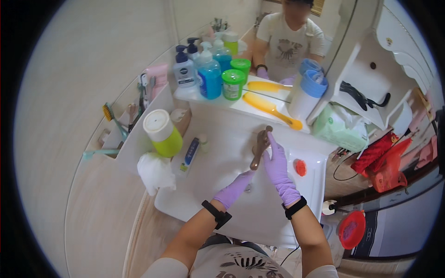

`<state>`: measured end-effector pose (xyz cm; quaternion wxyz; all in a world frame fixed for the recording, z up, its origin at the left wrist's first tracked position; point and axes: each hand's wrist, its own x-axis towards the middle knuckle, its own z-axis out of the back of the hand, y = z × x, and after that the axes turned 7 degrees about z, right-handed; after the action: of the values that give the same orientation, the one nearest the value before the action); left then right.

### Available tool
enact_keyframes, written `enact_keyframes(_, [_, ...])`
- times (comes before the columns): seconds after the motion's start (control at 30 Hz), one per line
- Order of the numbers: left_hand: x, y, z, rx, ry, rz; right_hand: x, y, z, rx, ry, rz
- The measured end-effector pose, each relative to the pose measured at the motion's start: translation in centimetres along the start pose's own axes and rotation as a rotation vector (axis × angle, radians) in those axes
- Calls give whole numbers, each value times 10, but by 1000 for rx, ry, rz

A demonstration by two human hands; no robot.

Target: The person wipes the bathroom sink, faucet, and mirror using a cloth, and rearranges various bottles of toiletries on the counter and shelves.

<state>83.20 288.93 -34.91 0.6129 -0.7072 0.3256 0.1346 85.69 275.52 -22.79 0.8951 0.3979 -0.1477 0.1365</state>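
Both my hands wear purple gloves over the white sink (208,211). My right hand (278,171) lies along the right side of the bronze-coloured faucet (259,148). Its fingers are stretched out, with the tips at the faucet's handle. Lower down, my left hand (235,189) points its extended fingers up to the end of the spout; the fingertips are partly hidden there. The drain (249,188) shows between the two hands. A small red-orange object (300,167) rests on the sink to the right of my right hand.
On the left are a toothpaste tube (189,155), a green bottle with white lid (163,133) and a white cloth (156,172). Pump bottles (208,76), green tubs (232,85), a yellow comb (271,110) and cups (308,95) line the mirror shelf. Tissues (340,127) stand right.
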Motion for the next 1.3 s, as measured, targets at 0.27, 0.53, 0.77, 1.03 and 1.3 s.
enact_keyframes(0.27, [-31,-1,12,-63,-32,-49,5,11,-12,-115,-139,210])
enact_keyframes(0.53, [-52,34,29,244,-194,-153,-40,35,-13,-276,-49,243])
enact_keyframes(0.77, [-84,62,55,386,-276,-229,-89,91,-27,-101,129,361])
enact_keyframes(1.03, [-187,33,69,624,-213,-313,-81,181,-46,269,405,513])
enact_keyframes(1.3, [-218,70,100,488,-397,-297,-80,210,-47,372,340,530])
